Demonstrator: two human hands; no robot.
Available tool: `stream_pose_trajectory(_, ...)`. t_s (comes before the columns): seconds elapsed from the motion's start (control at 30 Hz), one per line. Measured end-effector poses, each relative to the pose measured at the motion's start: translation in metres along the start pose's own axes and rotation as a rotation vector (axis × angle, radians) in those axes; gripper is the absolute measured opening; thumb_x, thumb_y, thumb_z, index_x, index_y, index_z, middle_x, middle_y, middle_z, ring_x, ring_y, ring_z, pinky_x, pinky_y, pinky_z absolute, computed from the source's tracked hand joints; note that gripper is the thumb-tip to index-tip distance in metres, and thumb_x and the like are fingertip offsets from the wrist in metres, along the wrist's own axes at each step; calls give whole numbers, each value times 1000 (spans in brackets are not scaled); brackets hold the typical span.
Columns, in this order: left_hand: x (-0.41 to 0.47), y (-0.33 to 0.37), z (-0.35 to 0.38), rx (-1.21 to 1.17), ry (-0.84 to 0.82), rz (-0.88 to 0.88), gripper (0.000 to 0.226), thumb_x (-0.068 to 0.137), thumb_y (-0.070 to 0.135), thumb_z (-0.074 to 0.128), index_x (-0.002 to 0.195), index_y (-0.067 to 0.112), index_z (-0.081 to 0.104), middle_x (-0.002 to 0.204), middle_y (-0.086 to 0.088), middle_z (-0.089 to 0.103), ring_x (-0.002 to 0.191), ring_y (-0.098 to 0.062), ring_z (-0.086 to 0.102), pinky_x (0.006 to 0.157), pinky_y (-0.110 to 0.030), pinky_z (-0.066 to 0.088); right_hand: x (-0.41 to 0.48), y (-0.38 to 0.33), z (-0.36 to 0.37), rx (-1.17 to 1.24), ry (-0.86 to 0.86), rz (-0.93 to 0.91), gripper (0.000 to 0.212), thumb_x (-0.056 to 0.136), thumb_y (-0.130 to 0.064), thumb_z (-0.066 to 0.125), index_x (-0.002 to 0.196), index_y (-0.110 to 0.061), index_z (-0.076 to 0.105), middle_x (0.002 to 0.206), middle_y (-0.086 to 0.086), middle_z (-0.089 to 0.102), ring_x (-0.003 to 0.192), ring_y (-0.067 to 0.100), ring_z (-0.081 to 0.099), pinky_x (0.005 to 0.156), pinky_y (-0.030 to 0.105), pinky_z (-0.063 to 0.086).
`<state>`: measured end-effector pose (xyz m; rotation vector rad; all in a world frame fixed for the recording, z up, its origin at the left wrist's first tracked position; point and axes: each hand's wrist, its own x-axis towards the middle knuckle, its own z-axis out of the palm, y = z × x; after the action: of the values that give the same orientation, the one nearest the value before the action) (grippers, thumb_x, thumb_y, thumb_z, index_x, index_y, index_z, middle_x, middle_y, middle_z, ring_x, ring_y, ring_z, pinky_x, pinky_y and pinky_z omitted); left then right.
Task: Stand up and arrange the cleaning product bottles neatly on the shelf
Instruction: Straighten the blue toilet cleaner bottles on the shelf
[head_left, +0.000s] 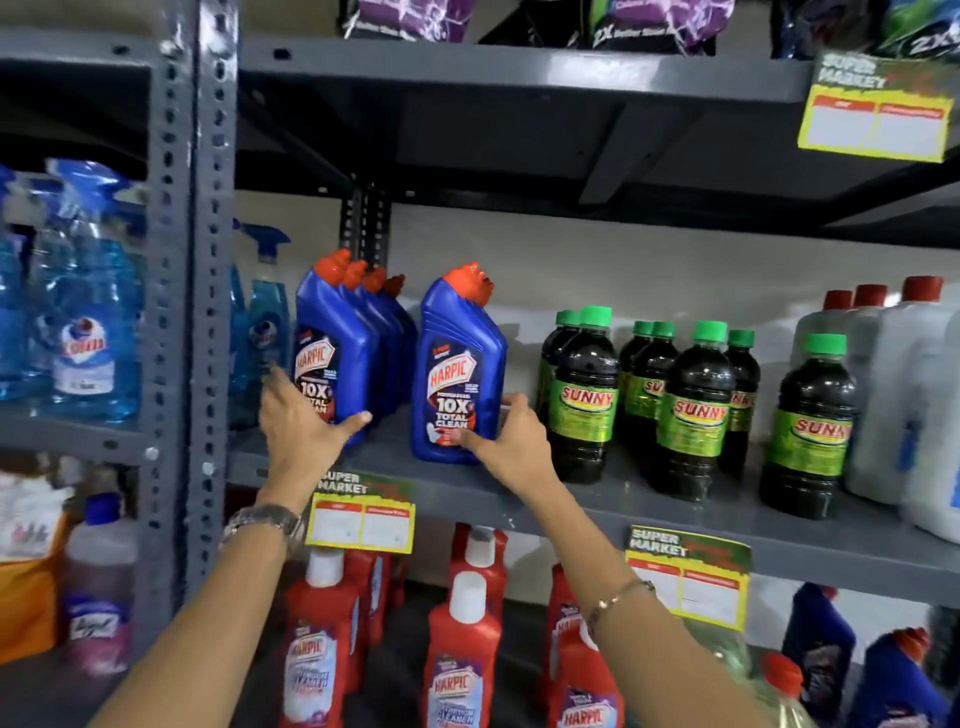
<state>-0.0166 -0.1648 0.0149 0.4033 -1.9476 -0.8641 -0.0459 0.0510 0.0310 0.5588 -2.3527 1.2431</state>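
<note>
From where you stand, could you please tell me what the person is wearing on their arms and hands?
Both forearms are bare, with no sleeves in view and no gloves. The left hand has a silver metal link wristwatch on its wrist. The right hand has a thin gold-coloured chain bracelet on its wrist. No rings are clearly visible on the fingers.

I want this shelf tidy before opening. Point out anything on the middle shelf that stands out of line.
One blue plastic Harpic bottle with an orange cap stands alone, apart from the row of matching blue Harpic bottles at the left. The right hand touches its base; the left hand rests at the row's front bottle. All bottles look upright.
</note>
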Motion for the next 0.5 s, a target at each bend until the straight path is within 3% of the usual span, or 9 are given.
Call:
stream_pose_trajectory(0.13, 9, -4, -3, -30, -154, -29, 118, 64, 31, 82, 145, -2, 3, 148, -29, 19, 135, -40, 22, 110, -48, 23, 8, 8, 6, 127, -20, 110, 72, 68, -33, 80, 125, -5, 45, 124, 13, 61, 111, 27, 59, 94, 41, 48)
stream_pose_trajectory(0.3, 18, -13, -3, -12, -204, -20, 108, 64, 32, 82, 144, 2, 17, 137, -28, 37, 125, -41, 35, 102, -52, 33, 8, 14, 4, 155, -42, 88, 68, 72, -29, 77, 125, -2, 46, 117, 15, 61, 104, 27, 59, 92, 41, 49)
stream_pose_trajectory(0.5, 20, -20, -2, -1, -189, -3, 104, 60, 34, 84, 139, 2, 25, 130, -27, 43, 119, -42, 41, 97, -53, 37, 9, 14, 3, 199, -48, 104, 63, 74, -24, 76, 125, -2, 45, 102, 7, 53, 94, 19, 52, 92, 38, 49)
